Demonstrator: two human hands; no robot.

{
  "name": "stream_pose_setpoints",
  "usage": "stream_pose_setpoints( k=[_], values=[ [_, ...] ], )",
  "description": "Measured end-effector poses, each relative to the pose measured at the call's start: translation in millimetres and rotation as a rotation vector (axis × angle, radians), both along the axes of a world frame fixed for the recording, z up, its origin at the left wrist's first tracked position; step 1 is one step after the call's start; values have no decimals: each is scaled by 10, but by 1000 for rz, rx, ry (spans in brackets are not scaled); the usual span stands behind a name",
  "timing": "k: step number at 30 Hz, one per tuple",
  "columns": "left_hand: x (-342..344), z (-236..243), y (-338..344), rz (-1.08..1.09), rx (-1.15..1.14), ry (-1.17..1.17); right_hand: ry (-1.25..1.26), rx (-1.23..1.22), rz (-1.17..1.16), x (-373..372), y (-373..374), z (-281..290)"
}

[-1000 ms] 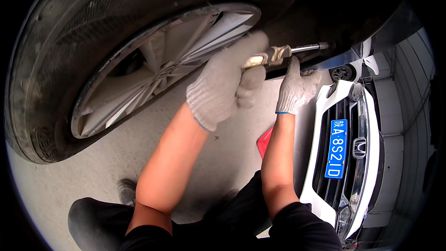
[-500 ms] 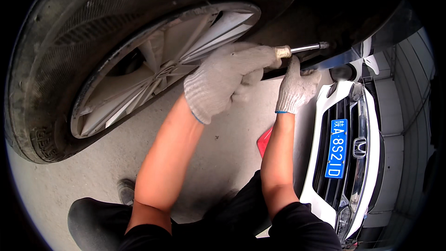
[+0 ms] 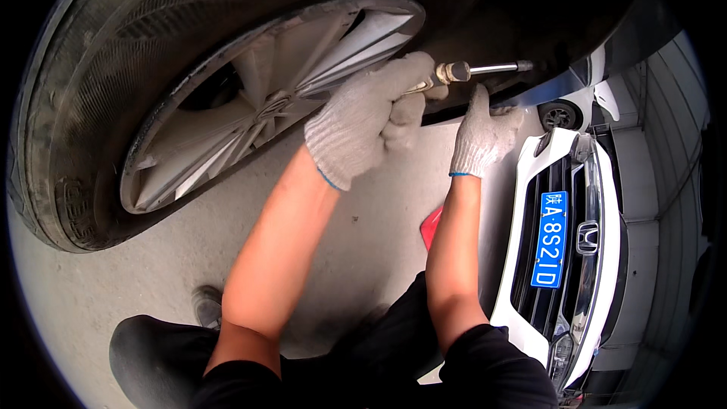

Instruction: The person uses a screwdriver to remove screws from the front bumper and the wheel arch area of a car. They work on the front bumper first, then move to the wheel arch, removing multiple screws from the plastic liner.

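Observation:
My left hand (image 3: 367, 117), in a whitish knitted glove, is closed around the pale yellowish handle of a screwdriver-like driver (image 3: 453, 72). Its bright metal shaft points right into the dark wheel arch (image 3: 507, 38), ending in a darker, thicker tip. Whether that tip touches a fastener is too dark to tell. Below the shaft, my gloved right hand (image 3: 485, 136) is at the lower edge of the blue-grey body panel (image 3: 541, 92). Its thumb points up on the near side and its fingers bend over the edge, partly hidden.
A large tyre (image 3: 72, 144) with a silver spoked rim (image 3: 276, 106) fills the upper left. At right stands a white car (image 3: 511, 326) with a blue plate. A red object (image 3: 430, 226) lies on the grey floor (image 3: 341, 257), partly behind my right forearm. My dark shoe (image 3: 206, 305) is lower left.
My left hand has turned on the driver and shifted slightly up, baring more of its handle. The shaft has moved a little up and left. My right hand stays at the panel edge.

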State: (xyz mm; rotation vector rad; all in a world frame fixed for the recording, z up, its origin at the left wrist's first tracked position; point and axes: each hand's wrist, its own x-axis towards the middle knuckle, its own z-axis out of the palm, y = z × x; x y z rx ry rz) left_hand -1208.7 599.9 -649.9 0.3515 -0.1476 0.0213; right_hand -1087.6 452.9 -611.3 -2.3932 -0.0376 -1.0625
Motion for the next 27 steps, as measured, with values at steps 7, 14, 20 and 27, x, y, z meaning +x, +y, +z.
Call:
stream_pose_setpoints(
  k=[7, 14, 20, 27],
  values=[
    [-46, 87, -81, 832, 738, 12, 68, -8, -39, -58, 26, 56],
    [-213, 321, 53, 730, 936, 18, 83, -18, -73, -63, 12, 40],
    [-76, 205, -71, 878, 716, 0, 13, 10, 3, 19, -37, -4],
    [-188, 274, 25, 554, 740, 37, 66, 26, -7, 31, -66, 12]
  ],
)
